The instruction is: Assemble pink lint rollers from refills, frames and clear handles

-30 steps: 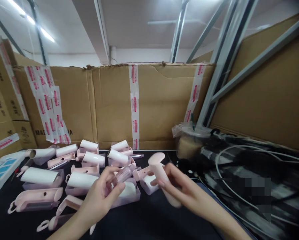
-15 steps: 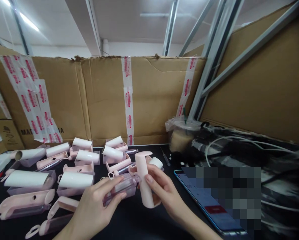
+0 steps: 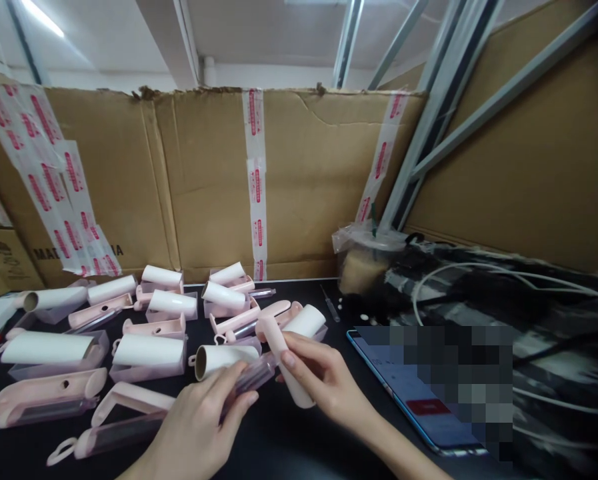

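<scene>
My left hand (image 3: 206, 413) is closed around a translucent pinkish plastic tube (image 3: 259, 375), its narrow end pointing right. In my right hand (image 3: 323, 373) is a pale pink plastic shell (image 3: 291, 380), long and rounded, gripped between thumb and fingers and tilted. The tube's end meets or nearly meets the shell's side; whether they are joined I cannot tell. Just behind my left hand lies a white paper roll (image 3: 231, 358) with a cardboard core. Another white roll (image 3: 306, 321) rests beyond my right hand.
Several white rolls in translucent trays and pink handles (image 3: 49, 393) cover the left side. A phone (image 3: 413, 400) lies at right, partly blurred out. Behind stand a drink cup (image 3: 363, 267), a small screwdriver (image 3: 330, 305) and a cardboard wall (image 3: 209, 187). Cables (image 3: 443, 267) and a dark bundle are far right.
The pink shell has turned from nearly upright to a slant, its upper end leaning left. Both hands still hold their parts. The view has shifted slightly.
</scene>
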`<state>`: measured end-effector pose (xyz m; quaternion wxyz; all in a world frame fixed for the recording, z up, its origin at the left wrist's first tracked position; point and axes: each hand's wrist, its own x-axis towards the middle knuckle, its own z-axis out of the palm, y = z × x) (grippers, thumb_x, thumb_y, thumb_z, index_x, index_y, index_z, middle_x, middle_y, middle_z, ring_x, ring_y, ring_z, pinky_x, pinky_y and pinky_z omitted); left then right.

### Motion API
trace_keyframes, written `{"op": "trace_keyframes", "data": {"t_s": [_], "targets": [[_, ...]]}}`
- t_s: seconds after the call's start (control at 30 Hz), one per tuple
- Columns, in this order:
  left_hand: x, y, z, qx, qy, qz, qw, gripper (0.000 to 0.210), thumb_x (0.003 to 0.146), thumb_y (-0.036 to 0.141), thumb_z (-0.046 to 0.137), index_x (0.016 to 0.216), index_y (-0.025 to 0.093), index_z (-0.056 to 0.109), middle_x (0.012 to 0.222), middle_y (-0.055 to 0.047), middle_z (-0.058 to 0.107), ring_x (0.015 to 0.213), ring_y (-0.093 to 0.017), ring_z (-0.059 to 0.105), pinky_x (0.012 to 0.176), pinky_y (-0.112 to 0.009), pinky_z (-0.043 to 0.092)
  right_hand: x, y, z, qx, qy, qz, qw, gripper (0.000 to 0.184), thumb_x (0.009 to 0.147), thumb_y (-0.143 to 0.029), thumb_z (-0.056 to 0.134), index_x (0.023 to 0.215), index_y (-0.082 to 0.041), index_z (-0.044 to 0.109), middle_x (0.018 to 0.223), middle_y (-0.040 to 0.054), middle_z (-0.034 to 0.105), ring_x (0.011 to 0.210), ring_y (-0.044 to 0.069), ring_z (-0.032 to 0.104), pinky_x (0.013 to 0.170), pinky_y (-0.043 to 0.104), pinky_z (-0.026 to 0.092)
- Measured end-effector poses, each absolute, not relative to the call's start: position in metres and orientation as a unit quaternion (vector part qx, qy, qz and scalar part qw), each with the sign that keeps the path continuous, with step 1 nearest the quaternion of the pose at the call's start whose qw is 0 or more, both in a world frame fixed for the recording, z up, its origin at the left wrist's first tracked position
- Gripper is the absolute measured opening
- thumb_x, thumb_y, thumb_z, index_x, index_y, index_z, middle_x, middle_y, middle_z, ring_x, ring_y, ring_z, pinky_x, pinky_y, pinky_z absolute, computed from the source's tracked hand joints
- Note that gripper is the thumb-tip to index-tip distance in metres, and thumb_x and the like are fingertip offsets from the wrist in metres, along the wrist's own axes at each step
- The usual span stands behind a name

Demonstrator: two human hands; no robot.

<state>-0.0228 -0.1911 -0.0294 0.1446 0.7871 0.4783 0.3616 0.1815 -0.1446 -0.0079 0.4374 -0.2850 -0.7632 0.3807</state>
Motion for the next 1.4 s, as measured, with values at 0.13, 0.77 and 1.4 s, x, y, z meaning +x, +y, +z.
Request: {"op": "trace_keyframes", "data": {"t_s": [0.13, 0.77, 1.4], "targets": [[-0.02, -0.191, -0.026, 0.76, 0.475, 0.354, 0.269, 0.033, 0.086, 0.043, 0.042, 0.106, 0.021, 0.056, 0.074, -0.003, 0.061, 0.064, -0.015, 0.059, 0.06, -0.023, 0.047, 0.182, -0.147, -0.008, -0.268, -0.785, 0.357, 0.43, 0.035, 0.088, -0.035, 0.048, 0.118, -0.02, 0.058, 0.107, 0.0092, 0.063, 0.078, 0.019, 0.061, 0.064, 0.029, 0.052], [-0.016, -0.181, -0.038, 0.582, 0.356, 0.257, 0.685, 0.046, 0.081, 0.054, 0.043, 0.106, 0.016, 0.039, 0.054, -0.004, 0.063, 0.039, -0.011, 0.055, 0.037, -0.015, 0.039, 0.192, -0.142, 0.0, -0.204, -0.819, 0.416, 0.338, 0.033, 0.087, -0.034, 0.049, 0.115, -0.02, 0.038, 0.104, 0.0074, 0.06, 0.087, 0.016, 0.06, 0.072, 0.028, 0.048], [-0.016, -0.196, -0.028, 0.836, 0.479, 0.16, 0.212, 0.02, 0.072, 0.039, 0.059, 0.085, 0.023, 0.06, 0.089, 0.0, 0.058, 0.086, -0.02, 0.055, 0.071, -0.027, 0.039, 0.261, -0.077, 0.006, -0.388, -0.898, 0.096, 0.184, 0.044, 0.08, -0.044, 0.055, 0.117, -0.02, 0.055, 0.111, 0.0095, 0.054, 0.104, 0.025, 0.048, 0.093, 0.038, 0.035]]}}
